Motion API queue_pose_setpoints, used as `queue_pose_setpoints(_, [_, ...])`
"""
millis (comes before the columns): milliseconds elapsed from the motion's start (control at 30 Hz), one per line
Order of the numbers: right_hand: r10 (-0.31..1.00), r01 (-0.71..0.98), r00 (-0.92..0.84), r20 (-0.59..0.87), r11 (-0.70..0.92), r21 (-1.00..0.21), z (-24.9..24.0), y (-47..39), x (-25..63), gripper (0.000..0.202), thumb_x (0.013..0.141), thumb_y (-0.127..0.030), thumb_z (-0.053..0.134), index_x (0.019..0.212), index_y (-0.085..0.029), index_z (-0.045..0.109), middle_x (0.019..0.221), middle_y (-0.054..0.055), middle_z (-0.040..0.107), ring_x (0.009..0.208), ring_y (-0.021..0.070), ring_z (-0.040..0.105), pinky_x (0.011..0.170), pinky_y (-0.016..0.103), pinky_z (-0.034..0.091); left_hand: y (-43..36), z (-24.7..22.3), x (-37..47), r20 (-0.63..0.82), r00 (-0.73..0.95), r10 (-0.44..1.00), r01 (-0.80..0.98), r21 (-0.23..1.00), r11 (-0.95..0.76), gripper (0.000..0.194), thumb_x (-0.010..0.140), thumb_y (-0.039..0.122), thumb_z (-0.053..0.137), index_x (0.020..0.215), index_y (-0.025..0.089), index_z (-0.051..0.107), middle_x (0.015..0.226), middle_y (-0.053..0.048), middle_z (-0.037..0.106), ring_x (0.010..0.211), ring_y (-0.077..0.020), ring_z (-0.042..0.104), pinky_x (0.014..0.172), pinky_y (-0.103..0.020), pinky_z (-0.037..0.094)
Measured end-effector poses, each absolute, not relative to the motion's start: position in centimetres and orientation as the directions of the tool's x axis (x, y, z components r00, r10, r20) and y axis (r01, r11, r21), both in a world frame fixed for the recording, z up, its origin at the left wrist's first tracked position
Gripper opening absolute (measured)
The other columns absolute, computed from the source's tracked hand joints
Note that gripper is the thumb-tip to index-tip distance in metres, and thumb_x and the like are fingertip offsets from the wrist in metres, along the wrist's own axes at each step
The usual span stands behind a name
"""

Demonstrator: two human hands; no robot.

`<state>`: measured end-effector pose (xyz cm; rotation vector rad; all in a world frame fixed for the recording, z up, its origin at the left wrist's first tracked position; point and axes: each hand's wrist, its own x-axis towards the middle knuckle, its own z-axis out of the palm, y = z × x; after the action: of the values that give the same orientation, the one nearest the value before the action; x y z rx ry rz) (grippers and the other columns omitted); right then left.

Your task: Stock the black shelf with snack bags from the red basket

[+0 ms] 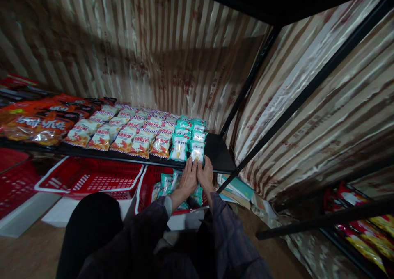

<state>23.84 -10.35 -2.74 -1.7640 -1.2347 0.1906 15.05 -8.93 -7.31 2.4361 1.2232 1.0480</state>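
My left hand [188, 178] and my right hand [206, 175] are side by side at the shelf's front edge, fingers stretched forward. Their fingertips touch the lower end of a teal and white snack bag [197, 148], the front one in the rightmost row. Beside it stands another row of the same kind, with a teal snack bag [179, 147] in front. Below my hands, a red basket [142, 188] with a white rim holds several more teal bags [166, 182]; my forearms partly hide them.
The black shelf [219, 152] also carries rows of white and orange snack bags [140, 142] and orange bags [57, 125]. A second red basket [92, 174] stands lower left. Black rack posts [295, 92] slant across the right, with red and yellow packets [358, 234] beyond.
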Motion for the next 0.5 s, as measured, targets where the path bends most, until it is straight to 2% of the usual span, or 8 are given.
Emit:
queue_pose_setpoints(167, [0.819, 0.609, 0.479, 0.315, -0.052, -0.791, -3.7, -10.2, 24.0, 0.053, 0.087, -0.035, 0.038, 0.130, -0.007, 0.052, 0.135, 0.021, 0.055, 0.126, 0.0271, 0.051, 0.109, 0.045, 0.035, -8.3, -7.5, 15.4, 0.498, 0.383, 0.778, 0.617, 0.490, -0.616, 0.054, 0.088, 0.009, 0.036, 0.142, 0.001, 0.034, 0.152, -0.027, 0.028, 0.146, -0.0299, 0.019, 0.115, -0.049, 0.031])
queue_pose_setpoints(300, [0.809, 0.595, 0.484, 0.334, -0.024, -0.803, -3.8, -9.7, 24.2, 0.051, 0.087, -0.034, 0.040, 0.131, -0.010, 0.051, 0.136, 0.017, 0.056, 0.126, 0.0248, 0.051, 0.109, 0.043, 0.035, -7.7, -7.5, 15.6, 0.543, 0.369, 0.754, 0.593, 0.488, -0.641, 0.054, 0.090, 0.011, 0.033, 0.144, 0.005, 0.032, 0.153, -0.023, 0.029, 0.146, -0.0294, 0.015, 0.115, -0.051, 0.031])
queue_pose_setpoints(500, [0.793, 0.615, 0.487, 0.365, -0.015, -0.789, -3.8, -9.1, 24.3, 0.053, 0.088, -0.033, 0.038, 0.134, -0.009, 0.048, 0.138, 0.018, 0.053, 0.128, 0.0246, 0.049, 0.111, 0.042, 0.034, -6.4, -7.4, 16.0, 0.538, 0.368, 0.758, 0.575, 0.508, -0.641, 0.051, 0.094, 0.017, 0.034, 0.143, 0.003, 0.032, 0.154, -0.026, 0.027, 0.147, -0.0283, 0.014, 0.116, -0.049, 0.028])
